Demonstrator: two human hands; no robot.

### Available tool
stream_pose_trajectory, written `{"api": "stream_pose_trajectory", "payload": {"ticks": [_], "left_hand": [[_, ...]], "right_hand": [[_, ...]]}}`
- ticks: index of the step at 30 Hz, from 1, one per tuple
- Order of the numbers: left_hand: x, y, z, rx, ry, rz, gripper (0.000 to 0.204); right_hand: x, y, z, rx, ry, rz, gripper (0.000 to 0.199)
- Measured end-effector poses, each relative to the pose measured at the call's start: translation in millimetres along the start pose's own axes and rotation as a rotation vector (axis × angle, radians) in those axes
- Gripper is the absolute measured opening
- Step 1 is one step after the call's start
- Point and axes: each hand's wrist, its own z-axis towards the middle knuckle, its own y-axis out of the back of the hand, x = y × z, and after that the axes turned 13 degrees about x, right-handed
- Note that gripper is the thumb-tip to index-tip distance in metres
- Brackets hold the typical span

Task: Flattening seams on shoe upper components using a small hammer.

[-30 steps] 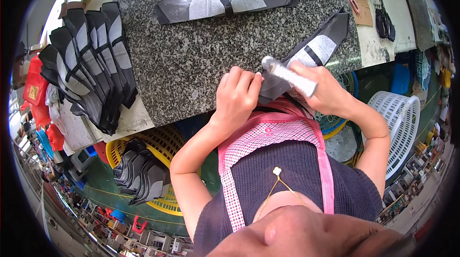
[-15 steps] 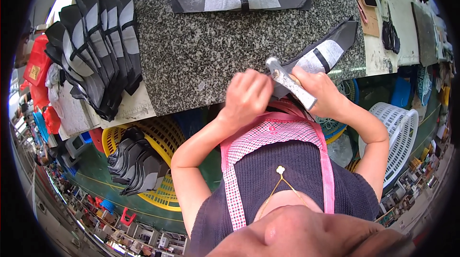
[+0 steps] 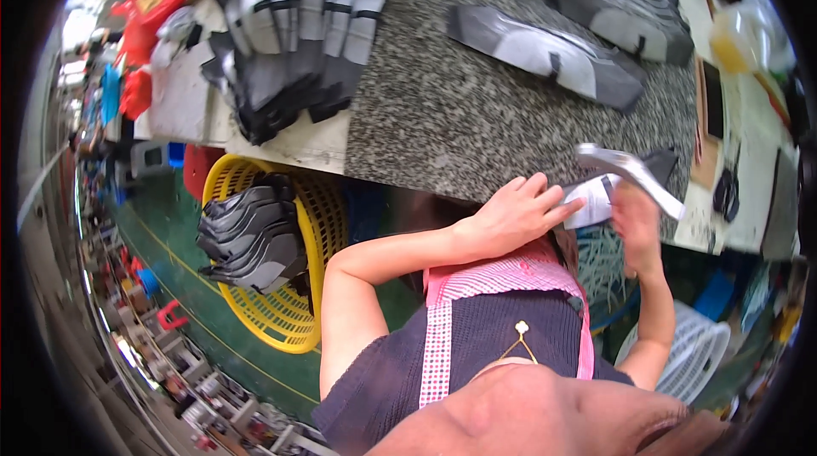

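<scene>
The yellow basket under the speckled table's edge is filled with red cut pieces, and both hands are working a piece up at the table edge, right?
Not quite. In the head view the pieces stacked in the yellow basket are grey and black, not red. The rest holds: the left hand and right hand work a piece at the speckled table edge.

Speckled granite table [image 3: 442, 128], grey pieces [image 3: 545, 52]

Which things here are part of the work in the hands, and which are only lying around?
In hand:
- left hand on the grey-and-black cut piece
- right hand gripping a metal hammer

Lying about:
- fanned piece stack on the granite table
- yellow basket of pieces
- white basket
</scene>
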Motion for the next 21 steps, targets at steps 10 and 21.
{"api": "stream_pose_trajectory", "payload": {"ticks": [10,21], "left_hand": [[120,174,-103,-1.133,0.631,0.549,0.040],[162,161,-61,-0.527,0.820,0.783,0.026]], "right_hand": [[25,51,-19,-0.567,0.576,0.387,0.039],[23,55,31,-0.378,0.169,0.137,0.037]]}}
